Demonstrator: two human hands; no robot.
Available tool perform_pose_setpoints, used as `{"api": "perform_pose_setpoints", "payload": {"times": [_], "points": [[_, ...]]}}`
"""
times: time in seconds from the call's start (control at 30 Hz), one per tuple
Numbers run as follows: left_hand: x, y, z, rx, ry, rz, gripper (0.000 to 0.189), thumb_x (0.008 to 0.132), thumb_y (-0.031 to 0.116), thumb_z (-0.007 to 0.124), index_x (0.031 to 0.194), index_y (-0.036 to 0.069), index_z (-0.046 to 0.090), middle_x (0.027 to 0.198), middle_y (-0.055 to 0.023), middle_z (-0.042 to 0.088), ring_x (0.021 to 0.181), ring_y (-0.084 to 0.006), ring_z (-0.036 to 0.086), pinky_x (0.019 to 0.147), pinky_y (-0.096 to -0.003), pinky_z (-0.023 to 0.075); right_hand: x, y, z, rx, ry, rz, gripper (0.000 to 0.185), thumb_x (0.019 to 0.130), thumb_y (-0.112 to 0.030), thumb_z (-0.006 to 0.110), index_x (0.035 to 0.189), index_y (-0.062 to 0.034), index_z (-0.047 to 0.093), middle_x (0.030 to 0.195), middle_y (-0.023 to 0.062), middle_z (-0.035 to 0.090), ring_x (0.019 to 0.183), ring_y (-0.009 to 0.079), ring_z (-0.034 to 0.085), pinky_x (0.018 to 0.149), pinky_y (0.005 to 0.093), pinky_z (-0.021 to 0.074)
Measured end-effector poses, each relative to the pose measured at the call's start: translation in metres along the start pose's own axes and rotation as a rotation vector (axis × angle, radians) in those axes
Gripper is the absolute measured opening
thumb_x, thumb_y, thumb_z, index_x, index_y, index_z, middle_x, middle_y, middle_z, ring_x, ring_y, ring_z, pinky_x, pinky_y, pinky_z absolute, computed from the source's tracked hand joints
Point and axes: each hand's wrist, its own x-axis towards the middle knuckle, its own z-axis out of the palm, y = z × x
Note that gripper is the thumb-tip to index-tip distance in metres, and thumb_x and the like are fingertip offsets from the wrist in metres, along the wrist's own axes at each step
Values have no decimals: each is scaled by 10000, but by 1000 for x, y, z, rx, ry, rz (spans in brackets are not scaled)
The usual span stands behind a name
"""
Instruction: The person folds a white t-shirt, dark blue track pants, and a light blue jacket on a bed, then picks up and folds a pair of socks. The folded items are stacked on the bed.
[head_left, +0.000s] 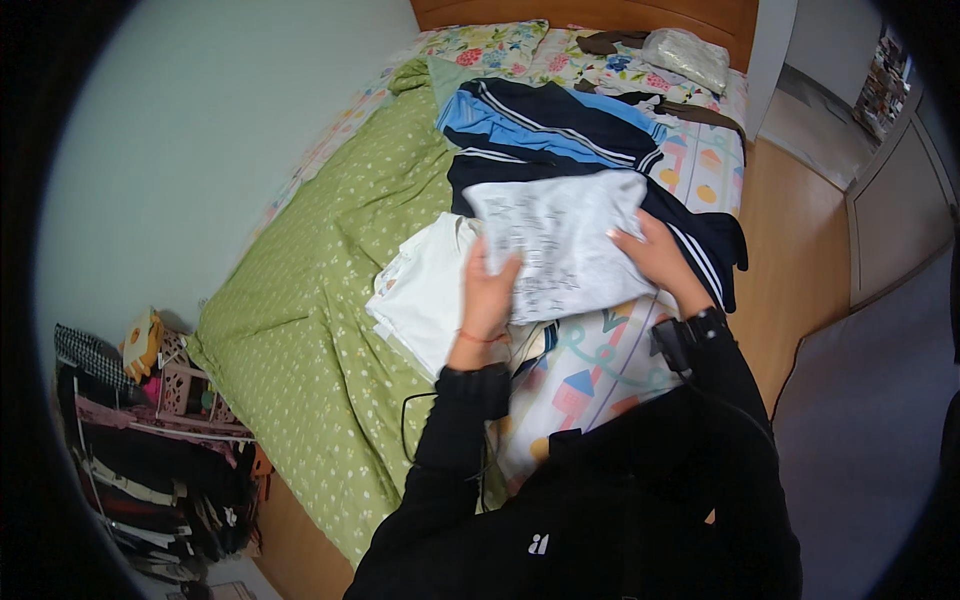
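Note:
Between my hands is a folded white garment (574, 232) with dark writing printed over much of it. My left hand (487, 292) grips its left edge, thumb on top. On the opposite edge, my right hand (656, 251) holds it with the thumb laid over the cloth. Left of it, partly behind my left hand, a white top (427, 281) lies on the bed. Beyond the held garment spreads a navy garment with white stripes (701, 259). A navy and light-blue jacket (555, 124) is heaped farther back.
A green floral quilt (300, 330) covers the bed's left side, over a patterned sheet (592, 375). Near the wooden headboard (600, 13) are a floral pillow (487, 45) and a clear plastic-wrapped package (686, 56). A loaded clothes rack (157, 472) stands lower left; wooden floor (787, 225) runs along the right.

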Motion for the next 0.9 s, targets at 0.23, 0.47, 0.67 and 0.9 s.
{"api": "perform_pose_setpoints", "payload": {"times": [0.23,0.47,0.67,0.9], "points": [[-71,6,-141,269,486,16,498,840,-19,631,1301,-34,446,1202,-135,601,1059,-206,594,934,-330,471,47,-36,150,-398,-99,-361,452,872,-264,684,1211,11,564,1129,212,612,1017,329,616,894,390,483],[-99,-31,-149,1249,684,133,764,766,91,716,1427,-21,349,1412,-268,389,1346,-427,332,1128,-505,233,-27,-1,185,-634,-151,-482,509,832,-199,683,1291,-43,527,1397,208,458,1278,366,443,1088,438,340],[-39,-30,-144,1739,154,216,729,874,425,604,1517,296,287,1554,-182,272,1435,-462,168,1112,-656,113,-43,8,211,-879,-268,-635,558,902,-352,596,1396,-121,477,1497,149,378,1372,376,347,1151,496,218],[-6,-48,-183,1572,-101,-98,662,922,523,509,1518,352,276,1588,-168,205,1451,-460,121,1109,-671,83,-27,15,217,-897,-311,-444,601,927,-430,542,1435,-130,433,1499,178,374,1377,375,341,1144,519,206]]}}
